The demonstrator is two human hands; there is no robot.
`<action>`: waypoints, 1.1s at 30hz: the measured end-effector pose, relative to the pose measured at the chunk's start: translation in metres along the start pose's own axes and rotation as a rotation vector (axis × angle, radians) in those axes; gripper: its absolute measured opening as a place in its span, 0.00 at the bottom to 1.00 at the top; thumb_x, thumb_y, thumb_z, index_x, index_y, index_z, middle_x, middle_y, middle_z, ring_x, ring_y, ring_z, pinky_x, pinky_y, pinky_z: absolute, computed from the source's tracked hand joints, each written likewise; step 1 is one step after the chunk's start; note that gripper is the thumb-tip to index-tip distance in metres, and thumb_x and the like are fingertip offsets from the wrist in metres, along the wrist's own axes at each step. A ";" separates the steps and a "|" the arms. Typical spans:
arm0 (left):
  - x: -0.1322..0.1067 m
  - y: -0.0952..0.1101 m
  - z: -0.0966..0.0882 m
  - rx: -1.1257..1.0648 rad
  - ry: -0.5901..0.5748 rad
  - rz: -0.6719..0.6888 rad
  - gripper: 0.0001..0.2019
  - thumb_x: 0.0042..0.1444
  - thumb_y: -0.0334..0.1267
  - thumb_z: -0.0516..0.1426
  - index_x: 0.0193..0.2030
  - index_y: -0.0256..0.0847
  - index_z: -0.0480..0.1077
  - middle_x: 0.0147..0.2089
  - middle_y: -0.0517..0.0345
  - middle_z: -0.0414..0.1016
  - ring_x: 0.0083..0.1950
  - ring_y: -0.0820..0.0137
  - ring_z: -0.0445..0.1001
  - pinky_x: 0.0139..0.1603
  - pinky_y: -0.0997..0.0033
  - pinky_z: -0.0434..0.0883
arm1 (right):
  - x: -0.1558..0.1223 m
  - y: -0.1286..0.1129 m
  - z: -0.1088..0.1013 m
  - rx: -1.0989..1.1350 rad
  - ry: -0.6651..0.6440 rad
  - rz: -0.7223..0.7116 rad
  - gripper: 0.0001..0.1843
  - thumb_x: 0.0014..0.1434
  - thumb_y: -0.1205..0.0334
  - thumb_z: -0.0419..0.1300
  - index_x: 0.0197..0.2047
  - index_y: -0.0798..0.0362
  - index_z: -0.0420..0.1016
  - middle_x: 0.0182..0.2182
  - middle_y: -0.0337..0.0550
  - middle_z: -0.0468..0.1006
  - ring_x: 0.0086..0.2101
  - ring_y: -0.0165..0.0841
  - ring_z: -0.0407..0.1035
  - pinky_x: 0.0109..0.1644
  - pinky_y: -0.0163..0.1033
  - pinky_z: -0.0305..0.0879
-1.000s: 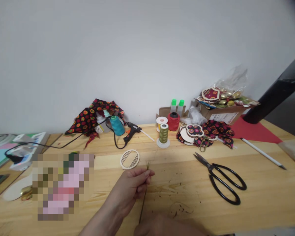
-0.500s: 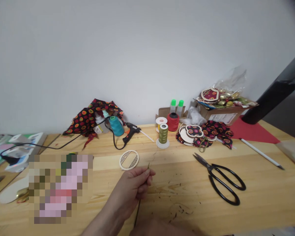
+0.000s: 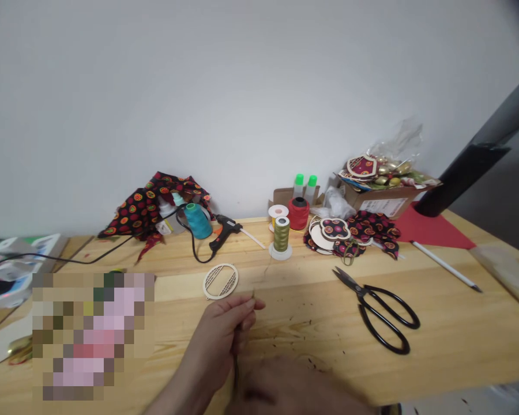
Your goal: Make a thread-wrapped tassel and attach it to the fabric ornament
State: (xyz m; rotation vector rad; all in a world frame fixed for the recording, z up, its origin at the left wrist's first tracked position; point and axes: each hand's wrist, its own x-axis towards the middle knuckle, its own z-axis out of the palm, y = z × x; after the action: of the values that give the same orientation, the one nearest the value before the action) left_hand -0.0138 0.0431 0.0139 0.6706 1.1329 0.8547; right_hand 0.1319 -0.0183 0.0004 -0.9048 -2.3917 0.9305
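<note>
My left hand point(image 3: 225, 334) is pinched shut on a thin olive-green cord point(image 3: 236, 369) whose frayed tip pokes out above my fingers. The cord runs down toward my right hand point(image 3: 285, 392), which sits blurred at the bottom edge; its fingers do not show clearly. A round slotted wooden disc point(image 3: 220, 280) lies just beyond my left hand. An olive-green thread spool point(image 3: 281, 236) stands upright further back on the wooden table point(image 3: 436, 305).
Black scissors point(image 3: 378, 314) lie to the right. At the back are a glue gun point(image 3: 224, 229), a teal spool point(image 3: 196, 220), a red spool point(image 3: 299, 212), patterned fabric point(image 3: 149, 207), fabric-covered shapes point(image 3: 350, 233), a cardboard box point(image 3: 387, 193) and a white pencil point(image 3: 445, 266). A pixelated patch covers the left.
My left hand has shifted slightly left and down in view with the cord. My right hand has come further up into the bottom of the picture.
</note>
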 end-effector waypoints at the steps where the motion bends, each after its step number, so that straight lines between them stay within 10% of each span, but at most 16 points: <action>1: -0.001 0.000 0.000 -0.011 -0.001 -0.007 0.12 0.39 0.40 0.64 0.27 0.31 0.75 0.14 0.71 0.54 0.15 0.85 0.43 0.17 0.79 0.38 | -0.011 0.008 -0.008 -0.057 0.055 0.055 0.13 0.61 0.68 0.49 0.46 0.54 0.71 0.38 0.47 0.75 0.37 0.38 0.71 0.38 0.42 0.69; 7: -0.006 -0.004 0.002 -0.048 0.005 -0.055 0.13 0.38 0.41 0.65 0.27 0.31 0.75 0.14 0.71 0.53 0.15 0.85 0.42 0.16 0.79 0.39 | -0.094 0.065 -0.064 -0.782 0.509 0.563 0.17 0.55 0.66 0.50 0.46 0.59 0.72 0.41 0.58 0.75 0.41 0.47 0.70 0.43 0.51 0.69; 13: -0.010 -0.010 0.005 -0.049 -0.010 -0.077 0.14 0.40 0.42 0.64 0.29 0.32 0.75 0.15 0.71 0.52 0.16 0.85 0.42 0.16 0.80 0.39 | -0.117 0.085 -0.072 -0.772 0.359 0.842 0.21 0.52 0.67 0.50 0.48 0.64 0.71 0.43 0.60 0.75 0.44 0.47 0.70 0.48 0.49 0.68; 21: -0.016 -0.016 0.003 -0.023 0.033 -0.063 0.14 0.42 0.44 0.64 0.30 0.33 0.75 0.16 0.71 0.54 0.15 0.85 0.44 0.16 0.80 0.39 | -0.101 0.071 -0.077 -0.576 0.404 0.902 0.21 0.49 0.63 0.51 0.46 0.61 0.70 0.41 0.58 0.73 0.37 0.46 0.71 0.43 0.49 0.68; 25: -0.018 -0.018 0.002 -0.004 0.041 -0.058 0.15 0.42 0.45 0.64 0.31 0.33 0.74 0.17 0.71 0.54 0.15 0.85 0.44 0.16 0.80 0.39 | -0.084 0.051 -0.064 -0.101 0.466 0.749 0.14 0.51 0.59 0.54 0.41 0.55 0.70 0.37 0.50 0.74 0.37 0.40 0.70 0.42 0.42 0.67; 28: -0.019 -0.018 0.003 0.013 0.045 -0.046 0.15 0.42 0.46 0.63 0.31 0.33 0.74 0.16 0.71 0.54 0.15 0.85 0.44 0.16 0.79 0.40 | -0.066 0.025 -0.057 0.312 0.287 0.682 0.14 0.47 0.61 0.61 0.39 0.53 0.70 0.35 0.44 0.75 0.36 0.37 0.70 0.39 0.38 0.67; 33: -0.020 -0.018 0.005 0.036 0.043 0.004 0.15 0.44 0.45 0.63 0.31 0.34 0.74 0.17 0.70 0.54 0.16 0.84 0.45 0.17 0.79 0.40 | -0.049 -0.001 -0.059 0.264 0.153 0.670 0.14 0.45 0.63 0.64 0.37 0.51 0.71 0.35 0.39 0.75 0.35 0.35 0.66 0.36 0.35 0.61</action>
State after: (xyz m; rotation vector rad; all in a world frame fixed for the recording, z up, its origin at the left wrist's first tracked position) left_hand -0.0088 0.0162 0.0105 0.6871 1.1886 0.8576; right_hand 0.1997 -0.0270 0.0344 -1.6375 -1.7884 1.3114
